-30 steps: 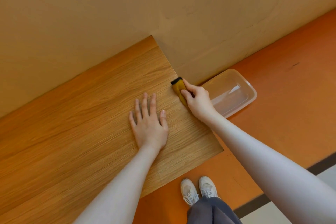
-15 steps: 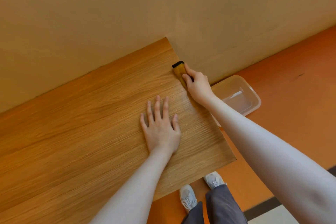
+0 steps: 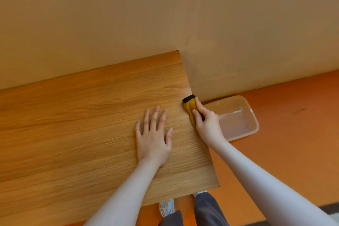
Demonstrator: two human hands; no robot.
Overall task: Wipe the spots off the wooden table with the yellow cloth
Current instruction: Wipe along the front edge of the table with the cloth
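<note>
A clear plastic tub (image 3: 238, 117) sits on the orange floor (image 3: 293, 143) just past the table's right edge, below the right hand, and a beige wall (image 3: 165, 14) runs along the table's far side. The wooden table (image 3: 73, 124) shows pale oak grain with no spots that can be made out, and the yellow cloth (image 3: 189, 107), folded small with a black band at its far end, lies at that right edge. The right hand (image 3: 207, 124) grips the cloth with curled fingers against the edge, while the left hand (image 3: 153, 137) rests flat on the tabletop with its 5 fingers spread, close beside it.
</note>
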